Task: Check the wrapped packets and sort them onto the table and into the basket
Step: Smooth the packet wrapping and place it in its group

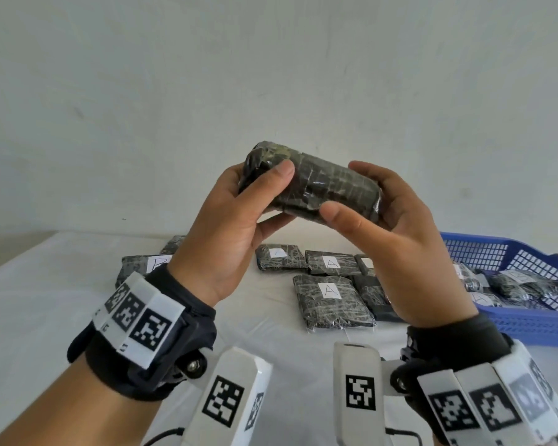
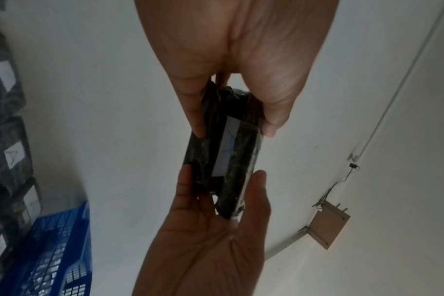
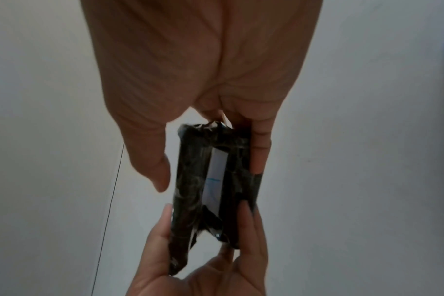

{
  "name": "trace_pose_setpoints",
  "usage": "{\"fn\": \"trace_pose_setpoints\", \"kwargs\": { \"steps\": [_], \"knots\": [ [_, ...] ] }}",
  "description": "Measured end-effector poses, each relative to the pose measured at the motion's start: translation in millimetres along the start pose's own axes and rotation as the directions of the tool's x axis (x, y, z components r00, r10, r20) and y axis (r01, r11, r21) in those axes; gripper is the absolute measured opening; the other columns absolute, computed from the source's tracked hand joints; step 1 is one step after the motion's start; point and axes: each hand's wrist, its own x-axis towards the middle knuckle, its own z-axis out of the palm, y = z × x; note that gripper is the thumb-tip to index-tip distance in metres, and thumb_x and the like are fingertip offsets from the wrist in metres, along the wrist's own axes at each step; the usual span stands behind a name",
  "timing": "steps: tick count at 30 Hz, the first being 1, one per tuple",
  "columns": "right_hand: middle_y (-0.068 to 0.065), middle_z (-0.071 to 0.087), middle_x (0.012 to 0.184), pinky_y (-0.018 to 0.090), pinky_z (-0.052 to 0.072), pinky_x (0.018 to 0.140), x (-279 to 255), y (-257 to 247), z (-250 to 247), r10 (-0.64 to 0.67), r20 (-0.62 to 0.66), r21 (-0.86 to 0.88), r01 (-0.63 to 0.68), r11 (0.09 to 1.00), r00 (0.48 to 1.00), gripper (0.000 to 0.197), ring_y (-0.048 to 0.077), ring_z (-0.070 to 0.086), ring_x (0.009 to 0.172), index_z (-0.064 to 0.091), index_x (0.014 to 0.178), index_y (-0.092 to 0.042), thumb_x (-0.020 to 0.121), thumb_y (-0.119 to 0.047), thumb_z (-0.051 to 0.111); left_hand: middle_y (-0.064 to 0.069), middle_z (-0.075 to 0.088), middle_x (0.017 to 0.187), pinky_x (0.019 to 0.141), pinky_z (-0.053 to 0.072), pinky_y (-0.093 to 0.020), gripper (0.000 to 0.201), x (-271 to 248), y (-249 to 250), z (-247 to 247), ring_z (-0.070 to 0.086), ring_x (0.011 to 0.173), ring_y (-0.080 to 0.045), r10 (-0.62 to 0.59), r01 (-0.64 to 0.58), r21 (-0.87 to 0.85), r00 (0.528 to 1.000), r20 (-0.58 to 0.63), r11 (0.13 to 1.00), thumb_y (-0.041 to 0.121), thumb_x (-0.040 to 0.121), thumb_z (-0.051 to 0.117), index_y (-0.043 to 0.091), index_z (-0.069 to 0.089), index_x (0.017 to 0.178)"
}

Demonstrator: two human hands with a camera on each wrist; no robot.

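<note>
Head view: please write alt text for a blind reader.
Both hands, left hand and right hand, hold a dark wrapped packet up above a white table. More packets lie there, several labelled A, and a blue basket stands at the right.

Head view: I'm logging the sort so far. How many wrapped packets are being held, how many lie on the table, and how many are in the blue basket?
Held packet: 1
Table packets: 7
Basket packets: 3 visible; more may be hidden
Total: 11 visible
</note>
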Motion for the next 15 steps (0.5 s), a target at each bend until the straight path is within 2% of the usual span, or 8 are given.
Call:
{"fn": "trace_pose_setpoints", "kwargs": {
  "steps": [2,4,5,7,9,10,13,15],
  "knots": [
    [-0.005,0.076,0.115,0.033,0.060,0.091,1.2,1.0,-0.3,0.011,-0.017,-0.022,-0.012,1.000,1.000,0.067,0.012,0.073,0.106,0.055,0.139,-0.023,0.081,-0.050,0.076,-0.009,0.071,0.123,0.088,0.061,-0.036,0.061,0.7,-0.4,-1.0,0.072,0.109,-0.020,-0.043,0.043,-0.011,0.999,-0.002,0.999,0.032,0.083,0.070,0.010,0.052,0.137],
    [-0.006,0.075,0.113,0.035,0.059,0.093,1.5,0.7,-0.8,0.016,-0.019,-0.059,-0.017,0.998,1.000,0.059,0.010,0.072,0.104,0.057,0.136,-0.026,0.086,-0.056,0.069,-0.004,0.070,0.115,0.090,0.062,-0.043,0.052,0.2,-0.7,-2.1,0.071,0.106,-0.019,-0.083,0.084,-0.021,0.996,0.022,0.996,0.029,0.080,0.071,0.020,0.057,0.130],
    [-0.008,0.074,0.110,0.032,0.058,0.091,1.6,-0.2,-1.6,0.016,-0.012,-0.077,-0.017,0.997,1.000,0.055,0.005,0.071,0.102,0.058,0.135,-0.028,0.090,-0.060,0.066,-0.004,0.069,0.113,0.093,0.061,-0.046,0.047,-0.2,-0.5,-2.4,0.070,0.107,-0.021,-0.102,0.103,-0.024,0.994,0.042,0.994,0.028,0.080,0.069,0.022,0.060,0.125],
    [-0.015,0.071,0.103,0.015,0.052,0.081,0.7,-3.4,-4.7,0.027,0.022,-0.127,-0.024,0.992,0.999,0.052,-0.008,0.065,0.090,0.058,0.133,-0.032,0.093,-0.065,0.056,-0.006,0.070,0.109,0.093,0.061,-0.046,0.039,-0.8,0.4,-2.7,0.070,0.104,-0.022,-0.120,0.122,-0.029,0.990,0.068,0.992,0.027,0.080,0.067,0.017,0.062,0.118],
    [-0.016,0.070,0.104,0.004,0.046,0.073,-0.5,-6.1,-7.7,0.068,0.064,-0.136,-0.058,0.989,0.996,0.048,-0.013,0.063,0.086,0.055,0.133,-0.034,0.093,-0.059,0.052,-0.013,0.071,0.110,0.089,0.063,-0.043,0.039,-1.4,1.1,-3.1,0.071,0.103,-0.025,-0.116,0.118,-0.024,0.991,0.071,0.993,0.025,0.082,0.069,0.008,0.061,0.116],
    [-0.013,0.071,0.107,0.004,0.047,0.075,-1.4,-7.4,-8.3,0.080,0.085,-0.122,-0.070,0.990,0.993,0.042,-0.011,0.065,0.090,0.054,0.133,-0.034,0.097,-0.054,0.057,-0.018,0.072,0.113,0.086,0.063,-0.041,0.043,-1.7,1.5,-2.7,0.072,0.105,-0.028,-0.114,0.115,-0.018,0.991,0.069,0.993,0.025,0.085,0.073,0.002,0.060,0.118],
    [-0.007,0.072,0.104,0.017,0.057,0.079,-0.8,-3.7,-9.9,0.056,0.046,-0.097,-0.052,0.994,0.997,0.037,0.002,0.068,0.091,0.056,0.132,-0.027,0.099,-0.038,0.067,-0.025,0.069,0.121,0.078,0.063,-0.035,0.058,-4.1,1.8,0.7,0.074,0.104,-0.028,-0.096,0.095,0.021,0.993,0.064,0.995,0.027,0.080,0.076,-0.007,0.058,0.123],
    [-0.006,0.070,0.100,0.018,0.056,0.077,0.6,-2.3,-9.4,0.038,0.014,-0.078,-0.037,0.996,0.999,0.032,0.006,0.067,0.087,0.058,0.130,-0.023,0.100,-0.030,0.067,-0.025,0.070,0.121,0.077,0.063,-0.036,0.055,-4.4,1.2,1.2,0.075,0.104,-0.027,-0.097,0.095,0.036,0.993,0.068,0.995,0.027,0.080,0.077,-0.005,0.060,0.121]
  ]
}}
